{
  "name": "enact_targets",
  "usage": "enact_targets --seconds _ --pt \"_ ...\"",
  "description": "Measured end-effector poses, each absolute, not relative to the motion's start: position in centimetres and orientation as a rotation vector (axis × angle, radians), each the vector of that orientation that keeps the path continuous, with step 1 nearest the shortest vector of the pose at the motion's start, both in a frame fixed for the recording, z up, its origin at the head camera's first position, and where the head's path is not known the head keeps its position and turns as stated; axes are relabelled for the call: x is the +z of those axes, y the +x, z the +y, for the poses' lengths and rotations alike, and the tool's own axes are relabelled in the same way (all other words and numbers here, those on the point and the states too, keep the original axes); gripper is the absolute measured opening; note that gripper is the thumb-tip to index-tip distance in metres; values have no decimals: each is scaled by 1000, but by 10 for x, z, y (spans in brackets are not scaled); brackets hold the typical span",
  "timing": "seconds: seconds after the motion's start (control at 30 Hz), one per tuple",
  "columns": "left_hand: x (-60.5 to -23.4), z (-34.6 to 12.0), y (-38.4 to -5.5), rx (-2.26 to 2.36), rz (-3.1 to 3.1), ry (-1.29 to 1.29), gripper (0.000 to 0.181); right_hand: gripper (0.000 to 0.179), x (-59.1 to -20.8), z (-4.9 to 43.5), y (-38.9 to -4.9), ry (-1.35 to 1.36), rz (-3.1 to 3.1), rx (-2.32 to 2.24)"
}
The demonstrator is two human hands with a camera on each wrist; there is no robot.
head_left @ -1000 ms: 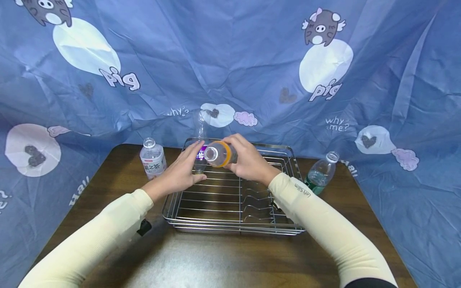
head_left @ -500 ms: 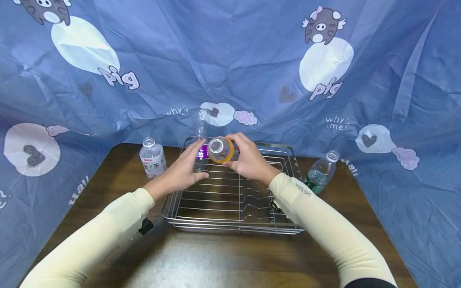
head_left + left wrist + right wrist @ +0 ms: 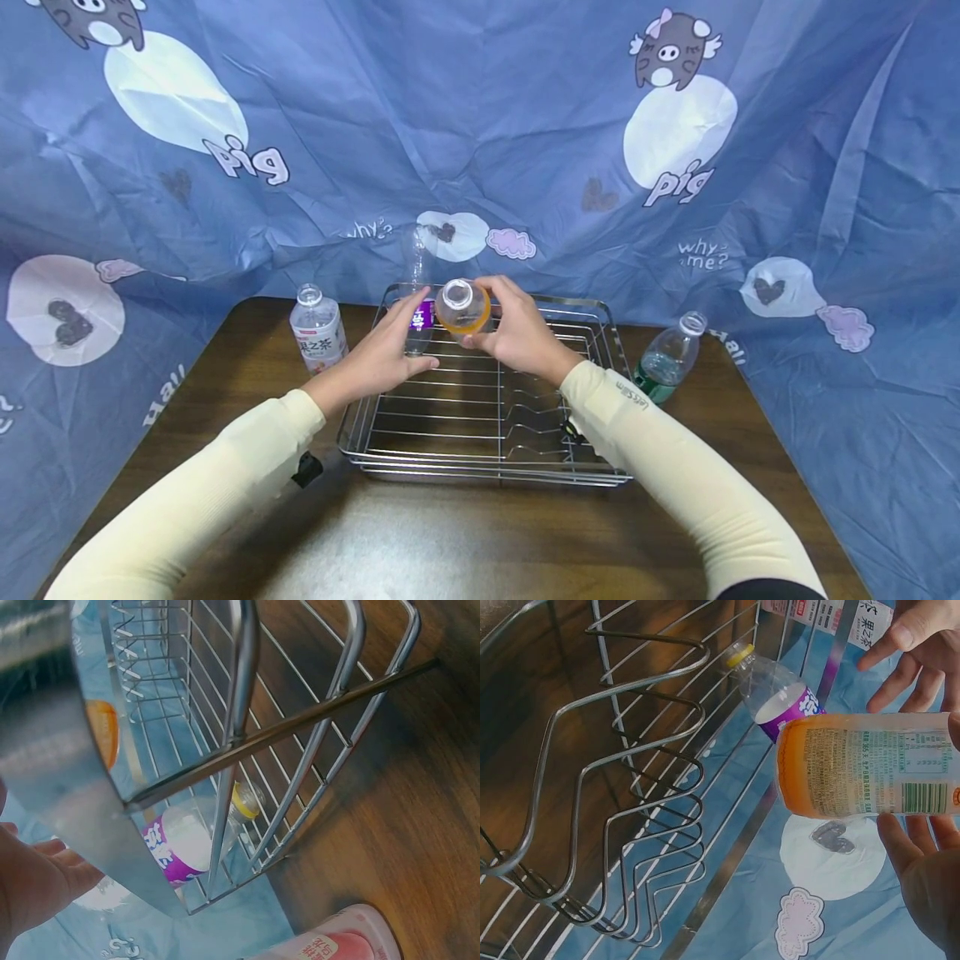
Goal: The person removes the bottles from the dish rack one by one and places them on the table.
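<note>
My right hand [image 3: 521, 329] grips a clear plastic bottle [image 3: 463, 315] with an orange band, its uncapped mouth tilted up toward me. In the right wrist view this bottle shows a printed label with a barcode [image 3: 924, 798]. My left hand [image 3: 378, 358] is held beside it with fingers extended and thumb apart, gripping nothing. Just behind the left fingertips, a clear bottle with a purple label [image 3: 422, 315] stands upside down in the wire dish rack [image 3: 487, 477]. Its neck with a yellow ring [image 3: 244, 801] points down between the wires.
A bottle with a white label [image 3: 318, 337] stands on the table left of the rack. Right of the rack is a green-labelled bottle [image 3: 667, 364], partly behind my right sleeve. Wavy wire dividers [image 3: 592, 761] line the rack's right part. A blue printed cloth [image 3: 480, 150] hangs behind the table.
The orange-banded bottle has turned in my right hand's hold, its mouth rising and shifting slightly right. My left hand has stayed nearly in place.
</note>
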State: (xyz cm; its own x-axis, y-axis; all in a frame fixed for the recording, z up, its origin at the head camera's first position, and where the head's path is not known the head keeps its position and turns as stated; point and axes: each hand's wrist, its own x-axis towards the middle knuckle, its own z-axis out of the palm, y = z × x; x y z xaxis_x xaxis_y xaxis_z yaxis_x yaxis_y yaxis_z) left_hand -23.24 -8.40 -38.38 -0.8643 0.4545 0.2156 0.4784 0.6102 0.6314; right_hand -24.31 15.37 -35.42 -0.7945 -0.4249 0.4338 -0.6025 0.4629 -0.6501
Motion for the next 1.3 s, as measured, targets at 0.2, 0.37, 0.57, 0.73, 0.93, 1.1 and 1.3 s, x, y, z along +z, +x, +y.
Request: enact_targets --seconds 0.2,0.37,0.57,0.73,0.93,1.1,1.3 --pt "-384 -84 -233 -1116 -2814 -783 110 74 -354 153 -241 841 -2502 1312" --pt "-383 -83 -232 -1128 -2838 -771 110 71 -352 153 -241 808 -2472 1444" --pt "-382 -82 -232 -1137 -2846 -766 110 69 -353 153 -241 787 -2420 1599" --pt "-382 -80 -232 -1129 -2863 -775 109 68 -354 154 -241 780 -2403 1661" --pt "-381 -79 -232 -1123 -2876 -779 109 69 -356 155 -239 772 -2397 1684" --pt "-381 -77 -232 -1126 -2867 -798 108 70 -358 156 -238 755 -2385 1709" --pt "-381 -74 -233 -1127 -2854 -820 107 72 -361 157 -237 730 -2376 1777"
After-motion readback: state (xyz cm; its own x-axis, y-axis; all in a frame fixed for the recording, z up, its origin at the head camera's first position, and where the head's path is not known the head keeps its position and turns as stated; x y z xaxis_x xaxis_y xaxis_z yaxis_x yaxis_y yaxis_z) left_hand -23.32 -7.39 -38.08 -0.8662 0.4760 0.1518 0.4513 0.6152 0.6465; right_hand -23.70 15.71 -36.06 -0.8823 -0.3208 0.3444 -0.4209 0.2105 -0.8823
